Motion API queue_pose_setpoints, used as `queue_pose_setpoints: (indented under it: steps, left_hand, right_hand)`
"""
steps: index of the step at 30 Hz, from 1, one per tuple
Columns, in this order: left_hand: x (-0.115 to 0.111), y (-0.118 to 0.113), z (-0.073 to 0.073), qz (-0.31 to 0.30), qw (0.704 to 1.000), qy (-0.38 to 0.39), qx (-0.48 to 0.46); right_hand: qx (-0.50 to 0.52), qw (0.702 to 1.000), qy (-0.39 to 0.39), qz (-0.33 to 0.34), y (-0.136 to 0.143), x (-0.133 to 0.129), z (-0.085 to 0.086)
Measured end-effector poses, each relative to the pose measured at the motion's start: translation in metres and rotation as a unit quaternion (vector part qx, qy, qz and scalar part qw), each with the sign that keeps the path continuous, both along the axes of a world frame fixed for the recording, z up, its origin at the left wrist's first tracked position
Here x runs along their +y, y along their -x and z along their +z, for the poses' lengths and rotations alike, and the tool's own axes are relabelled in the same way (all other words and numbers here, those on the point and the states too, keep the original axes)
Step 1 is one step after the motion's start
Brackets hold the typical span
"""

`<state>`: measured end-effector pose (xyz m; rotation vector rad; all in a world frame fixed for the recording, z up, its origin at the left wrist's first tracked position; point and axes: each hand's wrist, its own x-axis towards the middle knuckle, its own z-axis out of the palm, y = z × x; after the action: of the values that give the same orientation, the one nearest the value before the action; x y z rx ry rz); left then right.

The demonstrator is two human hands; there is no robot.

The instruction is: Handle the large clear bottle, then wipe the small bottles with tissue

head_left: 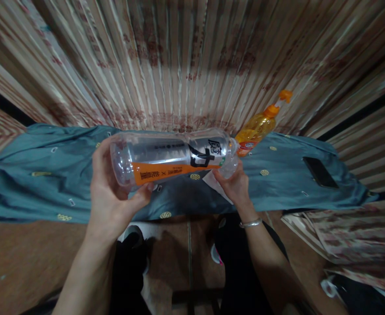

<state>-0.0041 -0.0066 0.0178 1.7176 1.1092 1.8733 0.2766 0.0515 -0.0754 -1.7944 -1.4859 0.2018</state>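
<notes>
A clear plastic drink bottle (175,151) with a silver and orange label lies sideways in the air above the cloth-covered table. My left hand (109,192) is wrapped round its base end, thumb along the lower side. At the neck end, my right hand (234,183) grips the bottle, its fingers partly hidden behind the clear plastic. A white piece of paper or tissue (217,187) shows just below the right thumb; whether the hand holds it or it lies on the cloth I cannot tell. Behind the neck stands a yellow dish-soap bottle (258,127) with an orange cap.
The narrow table wears a teal patterned cloth (61,175). A dark phone (320,172) lies on its right part. A pleated, printed curtain (185,65) hangs right behind the table. Below the front edge are my legs, a tiled floor (169,258) and a dark stool bar (197,296).
</notes>
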Motion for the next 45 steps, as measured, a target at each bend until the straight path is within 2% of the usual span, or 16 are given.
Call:
queue_pose_setpoints:
  steps: [10,31,45]
  left_hand:
    - [0.0011,0.0014,-0.0029,-0.003,1.000,-0.005,0.006]
    - [0.0000,0.0006,-0.0023,-0.003,1.000,0.008,0.007]
    - [-0.0004,0.0005,-0.0021,0.002,1.000,0.002,0.024]
  right_hand:
    - [0.011,1.000,-0.026,0.011,-0.0022,0.0011,-0.0059]
    - [0.002,1.000,-0.019,0.004,-0.0007,0.0002,-0.0001]
    - [-0.007,0.999,-0.030,0.009,-0.0014,0.0009,-0.0041]
